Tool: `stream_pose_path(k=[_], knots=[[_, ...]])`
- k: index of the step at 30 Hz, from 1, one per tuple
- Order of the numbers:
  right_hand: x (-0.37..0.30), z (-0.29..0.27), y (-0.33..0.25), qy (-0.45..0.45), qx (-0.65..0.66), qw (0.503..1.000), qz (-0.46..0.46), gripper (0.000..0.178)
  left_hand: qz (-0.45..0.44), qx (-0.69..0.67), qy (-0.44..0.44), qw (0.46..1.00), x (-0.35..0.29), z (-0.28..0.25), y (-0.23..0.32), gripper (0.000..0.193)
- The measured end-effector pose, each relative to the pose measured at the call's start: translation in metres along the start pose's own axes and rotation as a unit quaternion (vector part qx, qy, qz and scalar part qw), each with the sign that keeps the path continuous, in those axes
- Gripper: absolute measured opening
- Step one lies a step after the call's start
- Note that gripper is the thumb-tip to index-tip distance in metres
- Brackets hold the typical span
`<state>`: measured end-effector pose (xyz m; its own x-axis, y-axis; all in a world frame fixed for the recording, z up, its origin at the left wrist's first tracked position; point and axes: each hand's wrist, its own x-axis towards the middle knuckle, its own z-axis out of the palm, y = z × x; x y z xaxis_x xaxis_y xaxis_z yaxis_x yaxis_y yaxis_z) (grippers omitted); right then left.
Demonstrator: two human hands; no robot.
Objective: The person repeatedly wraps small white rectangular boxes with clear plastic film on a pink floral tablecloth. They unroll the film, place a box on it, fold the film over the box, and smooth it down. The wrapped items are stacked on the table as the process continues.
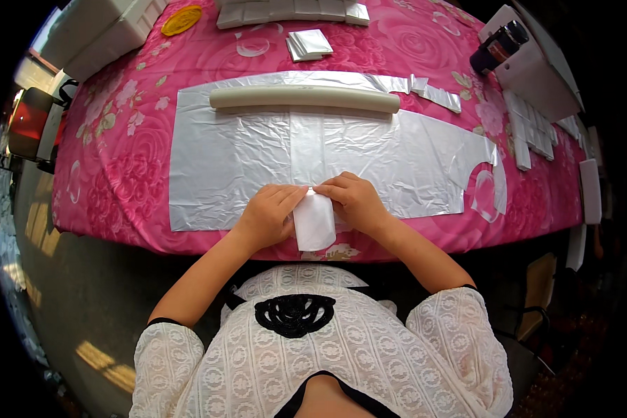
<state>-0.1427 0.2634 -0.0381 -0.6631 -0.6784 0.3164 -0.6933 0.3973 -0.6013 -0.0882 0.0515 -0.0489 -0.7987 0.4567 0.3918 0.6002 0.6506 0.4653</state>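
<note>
A thin white plastic sheet (219, 164), creased and shaped with a curved cutout and strap-like strips at its right end, lies spread over the table. Along its far side rests a long cream tube (303, 97). At the near edge of the table, my left hand (266, 212) and my right hand (355, 202) pinch the top of a small folded white plastic piece (315, 226) between them. The left hand grips its upper left, the right its upper right corner. Its lower end hangs toward me. Whether it joins the spread sheet I cannot tell.
A pink floral cloth (118, 153) covers the table. Beyond the sheet sit a small stack of folded white packets (309, 44) and a row of similar packets (292, 10). White foam boxes (104, 35) stand far left; a dark bottle (499, 47) is far right.
</note>
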Motion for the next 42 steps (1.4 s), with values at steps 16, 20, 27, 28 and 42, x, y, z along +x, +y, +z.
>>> stream_pose_path(k=[16,20,27,28,42], knots=[[0.050,-0.009,0.019,-0.102,0.192,0.892,0.397,0.024,-0.126,0.106,-0.101,0.981,0.014,0.023,0.022,0.071],[0.032,-0.005,-0.006,-0.026,0.037,0.951,0.305,0.036,-0.154,0.112,-0.108,0.976,0.014,0.024,0.025,0.073],[0.032,-0.008,0.024,-0.050,-0.150,0.986,-0.055,0.052,-0.127,0.108,-0.082,0.983,0.018,0.019,0.023,0.065],[0.034,-0.009,0.031,-0.086,-0.149,0.981,-0.088,0.052,-0.113,0.103,-0.068,0.986,0.019,0.017,0.020,0.060],[0.028,-0.013,0.023,-0.048,-0.030,0.996,-0.066,0.026,-0.025,-0.054,-0.012,0.998,0.020,-0.006,0.011,0.019]])
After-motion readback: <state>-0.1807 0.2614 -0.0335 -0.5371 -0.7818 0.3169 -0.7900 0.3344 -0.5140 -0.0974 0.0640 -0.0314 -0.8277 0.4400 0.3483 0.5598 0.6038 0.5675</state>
